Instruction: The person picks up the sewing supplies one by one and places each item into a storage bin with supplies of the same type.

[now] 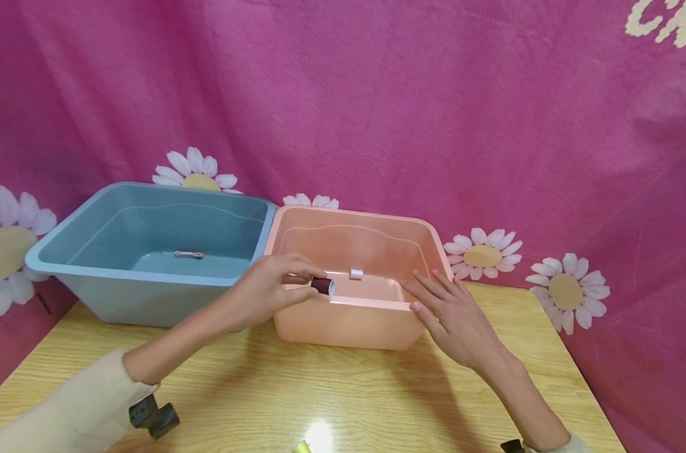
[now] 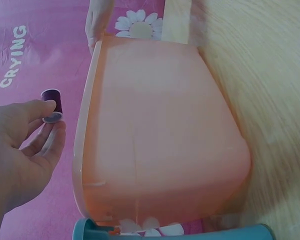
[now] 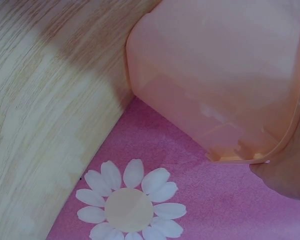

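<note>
My left hand (image 1: pixel 275 284) pinches a spool of dark maroon thread (image 1: pixel 322 286) between thumb and fingers, over the front rim of the peach bin (image 1: pixel 343 324). In the left wrist view the spool (image 2: pixel 52 106) shows its pale ends, level with the bin's rim. My right hand (image 1: pixel 453 318) rests on the bin's front right corner with its fingers spread and straight. Only part of that hand (image 3: pixel 285 165) shows at the rim in the right wrist view. Inside the peach bin, a small whitish spool-like piece (image 1: pixel 356 274) lies on the floor.
To the left, a blue-grey bin (image 1: pixel 150 277) stands against the peach one, with a small pale looped item (image 1: pixel 189 255) on its floor. A yellow object (image 1: pixel 301 447) peeks in at the wooden table's (image 1: pixel 320 390) near edge. Behind hangs a magenta flowered cloth (image 1: pixel 343 113).
</note>
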Demonstrator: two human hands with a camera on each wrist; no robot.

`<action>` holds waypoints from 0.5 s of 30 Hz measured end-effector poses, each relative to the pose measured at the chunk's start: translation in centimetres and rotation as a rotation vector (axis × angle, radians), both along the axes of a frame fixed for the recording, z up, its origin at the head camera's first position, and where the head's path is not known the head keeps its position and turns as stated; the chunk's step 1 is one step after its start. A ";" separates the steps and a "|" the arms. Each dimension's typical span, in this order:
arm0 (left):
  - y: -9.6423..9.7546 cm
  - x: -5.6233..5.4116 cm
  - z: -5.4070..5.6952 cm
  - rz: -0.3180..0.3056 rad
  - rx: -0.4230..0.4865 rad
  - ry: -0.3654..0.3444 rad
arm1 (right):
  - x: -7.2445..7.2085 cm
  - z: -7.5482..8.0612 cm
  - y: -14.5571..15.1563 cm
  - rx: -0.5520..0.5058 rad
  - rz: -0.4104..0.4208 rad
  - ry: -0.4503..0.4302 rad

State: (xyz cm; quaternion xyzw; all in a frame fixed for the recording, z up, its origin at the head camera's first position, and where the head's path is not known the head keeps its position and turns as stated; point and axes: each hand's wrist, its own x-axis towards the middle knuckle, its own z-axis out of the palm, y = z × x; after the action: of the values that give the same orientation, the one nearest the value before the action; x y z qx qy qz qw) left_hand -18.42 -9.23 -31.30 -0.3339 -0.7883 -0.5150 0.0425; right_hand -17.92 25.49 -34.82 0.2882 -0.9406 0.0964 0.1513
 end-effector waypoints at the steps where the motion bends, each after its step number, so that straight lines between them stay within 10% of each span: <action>1: 0.2 -0.2 0.0 0.002 -0.006 -0.002 | 0.0 0.0 0.0 -0.001 0.000 0.001; 15: 2.5 -3.0 0.4 -0.016 -0.030 -0.053 | 0.1 -0.1 -0.1 0.006 -0.012 -0.017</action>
State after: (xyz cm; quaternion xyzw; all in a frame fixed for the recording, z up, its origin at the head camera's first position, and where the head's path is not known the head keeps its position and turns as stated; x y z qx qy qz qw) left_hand -21.42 -6.71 -30.89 -0.3270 -0.7941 -0.5121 0.0127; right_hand -17.82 25.42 -34.89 0.2823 -0.9439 0.0950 0.1428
